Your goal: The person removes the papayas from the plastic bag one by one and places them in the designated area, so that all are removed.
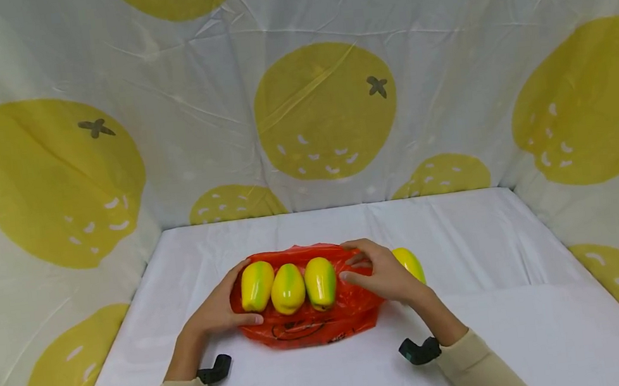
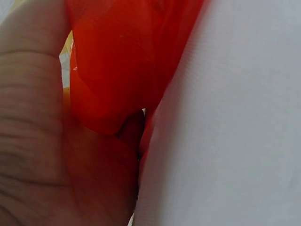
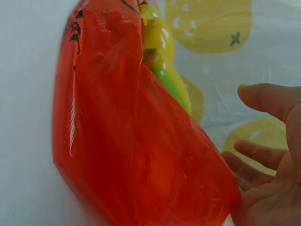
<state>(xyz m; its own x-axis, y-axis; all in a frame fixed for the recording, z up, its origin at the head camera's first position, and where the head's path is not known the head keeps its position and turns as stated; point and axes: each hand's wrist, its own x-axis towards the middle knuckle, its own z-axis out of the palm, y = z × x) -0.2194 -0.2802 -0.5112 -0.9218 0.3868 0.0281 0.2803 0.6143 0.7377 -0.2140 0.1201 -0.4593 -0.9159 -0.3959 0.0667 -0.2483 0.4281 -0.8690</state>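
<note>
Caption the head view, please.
Left hand and right hand flank a red plastic bag holding three glossy yellow-green fruits; a fourth fruit lies beside the right hand.

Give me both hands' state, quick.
Left hand: holding the red bag at its left end.
Right hand: open, at the bag's right end.

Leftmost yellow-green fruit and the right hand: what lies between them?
In the head view, the second fruit and third fruit of the row lie between, then a narrow strip of the red plastic bag before the right hand.
</note>
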